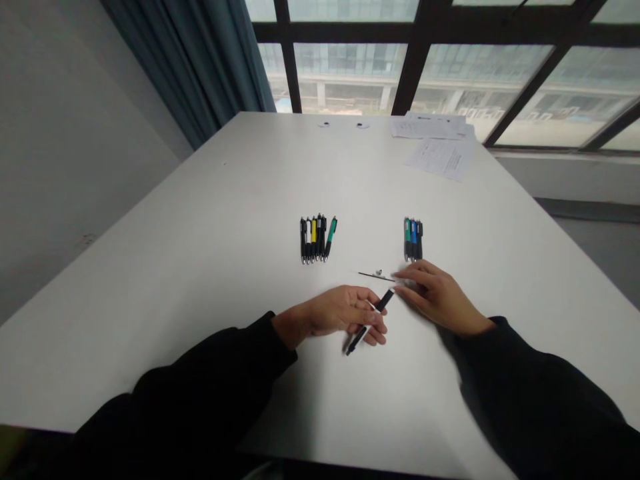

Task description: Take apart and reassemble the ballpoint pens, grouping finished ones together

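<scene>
My left hand (350, 312) is closed around a white pen barrel (369, 325) with a black grip and black clip end, tilted up to the right. Its gripped end points at my right hand (436, 297). A thin dark pen refill (375, 276) reaches leftward from between the thumb and index finger of that hand. Just behind the refill are tiny metallic pen parts (379, 272), too small to make out fully. Farther back stands a row of several pens (313, 239) in black, white, yellow and green. A smaller group of pens (413, 239), green, blue and black, lies beyond my right fingers.
The white table (210, 253) spreads out around both hands. Printed papers (445, 150) lie at its far right corner, and two round cable holes (361, 125) sit along the far edge. Behind are a window and a blue curtain (200, 60).
</scene>
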`<state>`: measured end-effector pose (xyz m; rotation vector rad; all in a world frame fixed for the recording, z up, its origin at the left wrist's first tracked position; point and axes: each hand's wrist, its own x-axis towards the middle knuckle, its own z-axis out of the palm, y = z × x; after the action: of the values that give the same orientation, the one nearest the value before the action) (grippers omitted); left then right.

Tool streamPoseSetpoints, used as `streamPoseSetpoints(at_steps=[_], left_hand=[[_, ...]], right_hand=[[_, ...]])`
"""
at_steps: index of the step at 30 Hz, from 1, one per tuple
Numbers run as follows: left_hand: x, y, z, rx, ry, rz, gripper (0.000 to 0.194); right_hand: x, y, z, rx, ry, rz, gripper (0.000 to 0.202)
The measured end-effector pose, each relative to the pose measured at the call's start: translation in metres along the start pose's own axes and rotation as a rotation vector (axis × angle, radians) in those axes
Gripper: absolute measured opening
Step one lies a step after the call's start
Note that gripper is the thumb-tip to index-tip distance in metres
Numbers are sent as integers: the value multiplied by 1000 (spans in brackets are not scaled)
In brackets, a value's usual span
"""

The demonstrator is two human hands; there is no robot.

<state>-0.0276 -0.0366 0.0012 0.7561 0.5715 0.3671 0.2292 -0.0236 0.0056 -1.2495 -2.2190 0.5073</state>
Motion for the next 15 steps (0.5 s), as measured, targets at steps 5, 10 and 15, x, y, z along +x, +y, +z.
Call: streamPoseSetpoints(at_steps=[5, 10, 15], left_hand=[[-1, 1, 0, 16, -13, 7, 45], [-2, 6, 0, 106, -3, -34, 44], [-3, 6, -2, 124, 0, -32, 43]], right_hand=[[4, -2, 9, -125, -58, -62, 21], [3, -11, 5, -132, -80, -78, 18], [-1, -12, 4, 346, -12, 199, 21]])
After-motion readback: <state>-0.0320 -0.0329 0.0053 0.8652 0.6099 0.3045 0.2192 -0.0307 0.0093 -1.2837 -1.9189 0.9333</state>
